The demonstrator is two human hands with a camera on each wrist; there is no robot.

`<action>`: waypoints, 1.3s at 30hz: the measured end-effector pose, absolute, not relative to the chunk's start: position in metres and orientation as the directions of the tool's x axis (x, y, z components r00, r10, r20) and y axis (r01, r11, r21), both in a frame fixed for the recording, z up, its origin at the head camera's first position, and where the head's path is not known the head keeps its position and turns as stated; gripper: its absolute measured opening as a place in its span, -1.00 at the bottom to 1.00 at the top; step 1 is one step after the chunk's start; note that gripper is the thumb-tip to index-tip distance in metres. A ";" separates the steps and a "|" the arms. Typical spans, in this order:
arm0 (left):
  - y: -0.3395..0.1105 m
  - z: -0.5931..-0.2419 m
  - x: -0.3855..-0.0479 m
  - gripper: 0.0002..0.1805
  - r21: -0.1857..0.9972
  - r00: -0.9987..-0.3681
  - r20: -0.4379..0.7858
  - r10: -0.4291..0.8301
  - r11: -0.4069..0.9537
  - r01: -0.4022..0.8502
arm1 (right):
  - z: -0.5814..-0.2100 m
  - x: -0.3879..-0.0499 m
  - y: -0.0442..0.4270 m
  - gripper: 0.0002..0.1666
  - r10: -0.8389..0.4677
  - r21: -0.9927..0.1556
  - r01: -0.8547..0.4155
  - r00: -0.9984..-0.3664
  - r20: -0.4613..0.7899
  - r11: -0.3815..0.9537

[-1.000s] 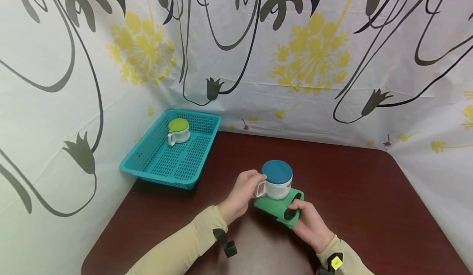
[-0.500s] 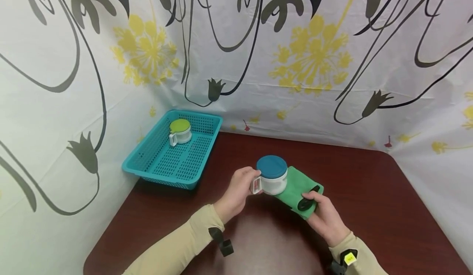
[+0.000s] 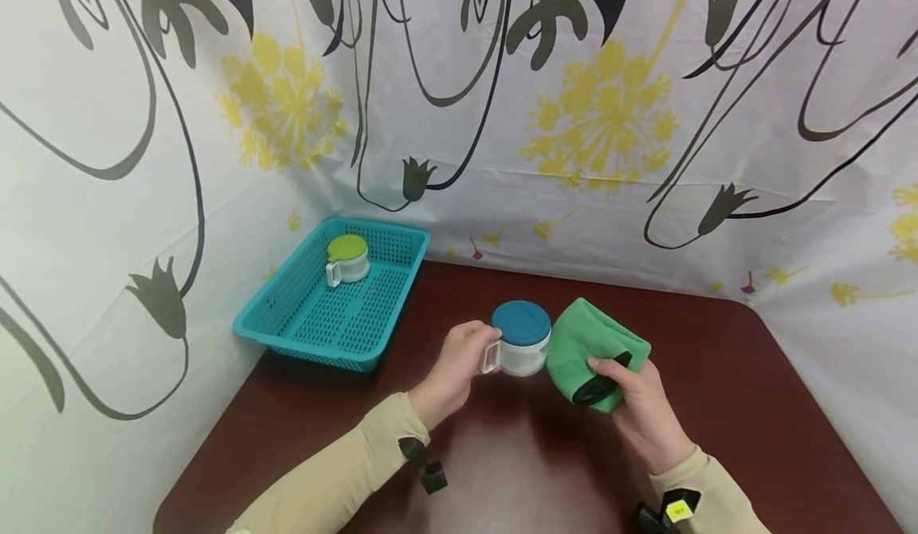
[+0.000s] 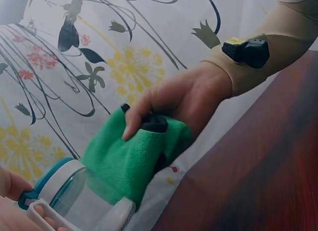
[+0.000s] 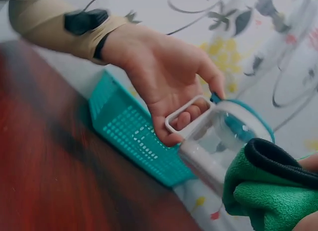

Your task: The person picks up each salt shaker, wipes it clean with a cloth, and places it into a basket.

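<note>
Jar: clear, glass-like cylinder (image 3: 522, 359) with a white collar, roughly upright above the table, between the two hands.
Lid: smooth round blue disc (image 3: 521, 323) closing the jar, with a small tab at its edge, seen from the left wrist.
Handle: white open loop (image 3: 491, 357) with rounded corners on the jar's side.
Cloth: soft, towel-like green fabric (image 3: 591, 343), folded, with smooth black edging; it lies just beside the jar on the side away from the handle; whether the two touch cannot be told.
Left hand: grasping the jar (image 3: 459, 363); fingers curl through the handle, thumb on the lid's edge, forearm reaching diagonally inward.
Right hand: grasping the cloth (image 3: 645, 418); thumb pressed flat over the black edging, fingers mostly hidden behind the fabric, wrist angled toward the jar.
Sleeves: tan fabric (image 3: 366, 446), close-fitting, with a black device at each wrist.
Basket: turquoise, rectangular, perforated tray (image 3: 251, 323) at the table's far left.
Second jar: white-sided with a green lid (image 3: 349, 265), standing inside the basket.
Table: dark reddish-brown, glossy top (image 3: 717, 374).
Curtain: white, lightly creased sheet (image 3: 466, 139) printed with grey vines and yellow flowers.
</note>
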State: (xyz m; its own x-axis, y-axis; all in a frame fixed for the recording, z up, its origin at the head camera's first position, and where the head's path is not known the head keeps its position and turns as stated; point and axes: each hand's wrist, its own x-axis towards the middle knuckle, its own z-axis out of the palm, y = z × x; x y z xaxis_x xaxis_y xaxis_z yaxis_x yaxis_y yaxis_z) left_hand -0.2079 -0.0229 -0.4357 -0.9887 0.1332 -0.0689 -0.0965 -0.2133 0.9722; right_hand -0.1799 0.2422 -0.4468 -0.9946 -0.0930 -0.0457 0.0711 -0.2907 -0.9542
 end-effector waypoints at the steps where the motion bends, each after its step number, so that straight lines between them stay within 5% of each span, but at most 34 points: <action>1: -0.023 -0.436 -0.209 -0.76 0.973 -0.989 -0.072 0.133 -0.208 -0.099 | -0.444 -0.179 0.240 -0.36 -0.079 -0.964 0.035 -0.997 -0.014 -0.264; 4: -0.023 -0.436 -0.210 -0.76 0.974 -0.988 -0.085 0.132 -0.198 -0.110 | -0.436 -0.175 0.232 -0.32 -0.055 -0.987 -0.150 -0.987 0.153 -0.054; 7: -0.023 -0.435 -0.211 -0.77 0.973 -0.988 -0.093 0.127 -0.199 -0.117 | -0.432 -0.173 0.222 -0.25 -0.123 -0.883 -0.415 -0.910 0.396 0.220; 11: -0.023 -0.432 -0.211 -0.78 0.970 -0.989 -0.082 0.125 -0.219 -0.108 | -0.430 -0.177 0.208 -0.16 -0.309 -0.514 -0.748 -0.651 0.694 0.420; 15: -0.023 -0.431 -0.211 -0.79 0.969 -0.987 -0.075 0.141 -0.224 -0.105 | -0.431 -0.182 0.197 -0.20 -0.438 -0.145 -0.873 -0.370 0.820 0.466; 20: -0.024 -0.431 -0.212 -0.82 0.968 -0.984 -0.082 0.159 -0.223 -0.116 | -0.431 -0.184 0.189 -0.57 -0.593 0.177 -0.868 -0.156 0.790 0.464; 26: -0.025 -0.433 -0.214 -0.81 0.967 -0.980 -0.096 0.173 -0.217 -0.133 | -0.431 -0.181 0.190 -0.48 -0.770 0.443 -0.815 -0.007 0.637 0.374; 32: -0.024 -0.431 -0.213 -0.84 0.961 -0.980 -0.103 0.172 -0.238 -0.143 | -0.440 -0.184 0.196 -0.43 -0.879 0.582 -0.771 0.064 0.473 0.257; 39: -0.019 -0.432 -0.215 -0.83 0.965 -0.979 -0.106 0.174 -0.218 -0.143 | -0.468 -0.183 0.205 -0.41 -0.951 0.665 -0.727 0.052 0.304 0.172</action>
